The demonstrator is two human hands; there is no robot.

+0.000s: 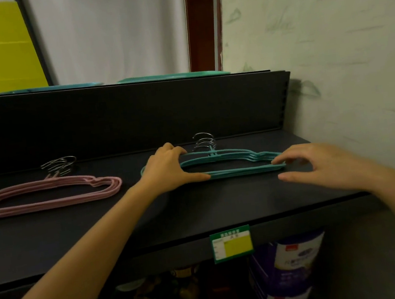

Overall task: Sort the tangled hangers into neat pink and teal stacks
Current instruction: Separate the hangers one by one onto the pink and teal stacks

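Note:
A stack of several teal hangers (232, 158) lies flat on the dark shelf (199, 206), their metal hooks pointing to the back wall. My left hand (169, 169) rests over the stack's left end, fingers on the upper bars and thumb along the lower bar. My right hand (323, 161) is spread at the stack's right end, with its fingertips touching the tips of the hangers and its thumb apart on the shelf. A stack of several pink hangers (46, 194) lies to the left, separate from the teal ones, untouched.
The shelf's black back panel (124, 118) rises just behind the hooks. A pale wall (342, 55) closes the right side. A green and yellow price tag (231, 244) hangs on the shelf's front edge. Cans and goods (290, 270) stand on the shelf below.

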